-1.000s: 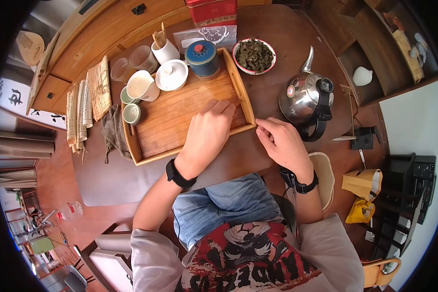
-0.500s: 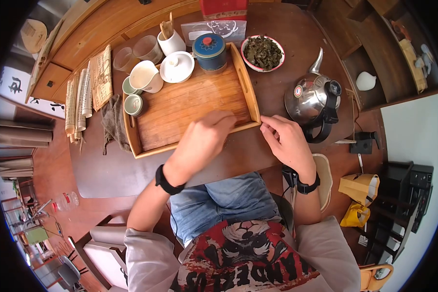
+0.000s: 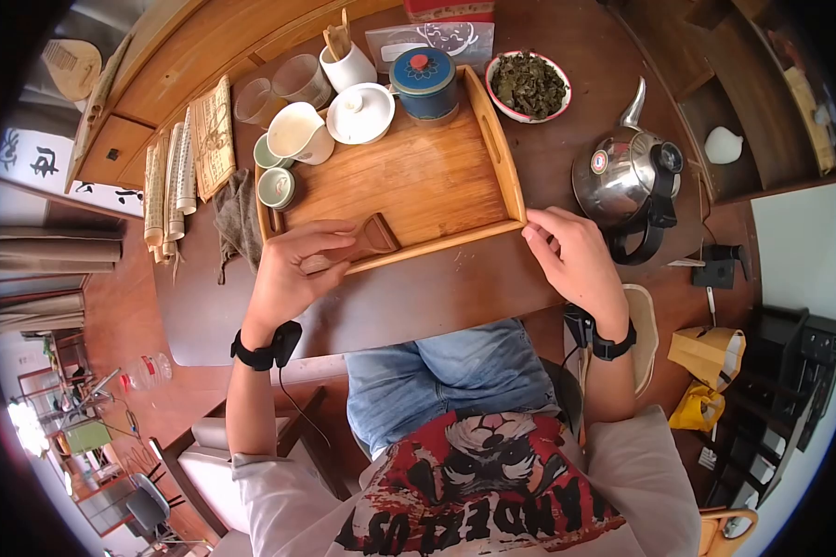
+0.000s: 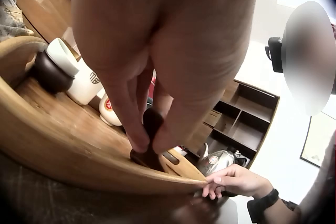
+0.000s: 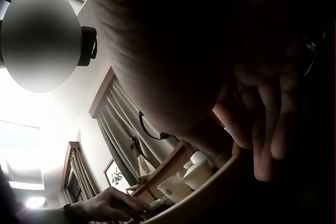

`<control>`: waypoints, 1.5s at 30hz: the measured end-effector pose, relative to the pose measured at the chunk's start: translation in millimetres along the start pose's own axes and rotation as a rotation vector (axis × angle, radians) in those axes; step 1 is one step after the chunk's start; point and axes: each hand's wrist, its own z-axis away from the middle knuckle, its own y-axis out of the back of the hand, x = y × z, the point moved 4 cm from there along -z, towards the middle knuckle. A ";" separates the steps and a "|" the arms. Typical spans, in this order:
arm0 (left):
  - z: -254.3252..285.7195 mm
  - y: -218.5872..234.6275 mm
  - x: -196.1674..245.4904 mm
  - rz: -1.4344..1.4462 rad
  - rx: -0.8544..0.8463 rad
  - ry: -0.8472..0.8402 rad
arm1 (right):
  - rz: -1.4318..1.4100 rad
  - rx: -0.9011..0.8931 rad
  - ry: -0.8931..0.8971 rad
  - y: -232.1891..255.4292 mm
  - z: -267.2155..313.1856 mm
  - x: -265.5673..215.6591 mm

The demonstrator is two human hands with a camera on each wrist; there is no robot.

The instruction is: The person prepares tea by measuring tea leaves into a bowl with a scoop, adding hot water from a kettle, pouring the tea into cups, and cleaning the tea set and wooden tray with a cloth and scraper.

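Along the near edge of the wooden tray (image 3: 409, 186), my left hand (image 3: 293, 274) pinches a brown wooden scraper (image 3: 377, 236) with a flared, flat end. In the left wrist view the dark scraper (image 4: 149, 153) stands between thumb and fingers, its wide end low by the tray's inner wall. My right hand (image 3: 576, 255) holds the tray's near right corner between thumb and index finger, its other fingers curled outside. A white pitcher (image 3: 299, 135), small green cups (image 3: 277, 187), a white lidded bowl (image 3: 360, 113) and a blue lidded jar (image 3: 424, 85) stand at the tray's far and left sides.
A steel kettle (image 3: 622, 181) stands right of the tray, behind my right hand. A bowl of tea leaves (image 3: 528, 86) sits beyond the tray's far corner. On the left lie a grey cloth (image 3: 237, 223) and bamboo scrolls (image 3: 169, 181). Small crumbs show on the table's near side.
My left hand has moved left along the tray's near edge, and the brown scraper has come into sight in it. My right hand stays at the tray's corner.
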 end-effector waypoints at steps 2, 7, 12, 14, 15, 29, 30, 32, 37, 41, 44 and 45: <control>2.4 3.6 -1.6 -0.003 0.002 0.014 | 0.005 0.009 0.006 0.6 -0.4 -0.8; 0.6 9.0 1.7 -0.184 -0.016 0.085 | -0.011 0.002 -0.020 2.7 -1.5 -3.6; -13.1 -8.2 4.7 -0.212 -0.057 -0.016 | 0.014 0.019 0.010 0.6 -7.6 2.2; -23.0 -22.1 13.6 -0.207 -0.075 -0.059 | 0.023 0.012 0.011 -1.1 -10.0 1.9; -28.6 -28.4 16.2 -0.205 -0.073 -0.060 | 0.033 0.016 0.013 -1.3 -11.4 1.6; -85.6 -84.5 47.0 -0.070 -0.128 -0.162 | 0.031 0.007 0.000 0.6 -13.5 1.5; -86.4 -86.3 47.0 -0.065 -0.127 -0.132 | 0.030 0.013 0.006 0.3 -13.5 1.9; -88.7 -91.9 47.7 -0.067 -0.125 -0.139 | 0.026 0.020 0.013 -0.8 -13.7 3.0; -92.1 -94.1 46.7 -0.040 -0.137 -0.079 | 0.028 0.034 0.042 -2.1 -11.7 4.7; -94.0 -108.3 29.2 0.231 -0.139 0.106 | 0.033 0.039 0.042 -1.0 -9.6 3.8; -96.9 -121.2 26.9 0.521 -0.129 0.315 | 0.042 0.051 0.051 1.4 -4.7 2.3; -97.4 -122.3 28.1 0.620 -0.093 0.363 | 0.041 0.047 0.052 2.2 -2.8 1.6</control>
